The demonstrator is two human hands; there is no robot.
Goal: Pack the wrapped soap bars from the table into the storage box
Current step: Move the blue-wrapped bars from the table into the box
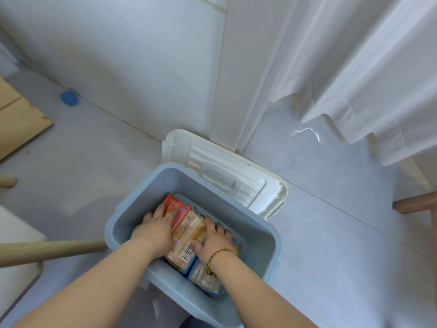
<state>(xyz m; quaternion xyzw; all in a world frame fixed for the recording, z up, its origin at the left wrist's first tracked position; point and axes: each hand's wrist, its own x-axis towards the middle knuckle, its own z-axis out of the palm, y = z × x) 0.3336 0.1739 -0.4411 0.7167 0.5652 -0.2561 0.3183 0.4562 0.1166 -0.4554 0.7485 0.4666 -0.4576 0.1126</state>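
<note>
Pale floor by a white wall and curtain, with both hands down inside a blue storage box point(264, 235).

Behind the box, its white lid point(227, 176) lies upside down on the floor. Left hand point(155, 229) and right hand point(216, 241) press against either side of a clear-wrapped soap bar point(188, 235), holding it between them on top of other packs in the box. An orange wrapper point(171, 204) pokes up beyond; another bar point(204, 279), seemingly in a blue tray, sits nearer the front wall.
</note>
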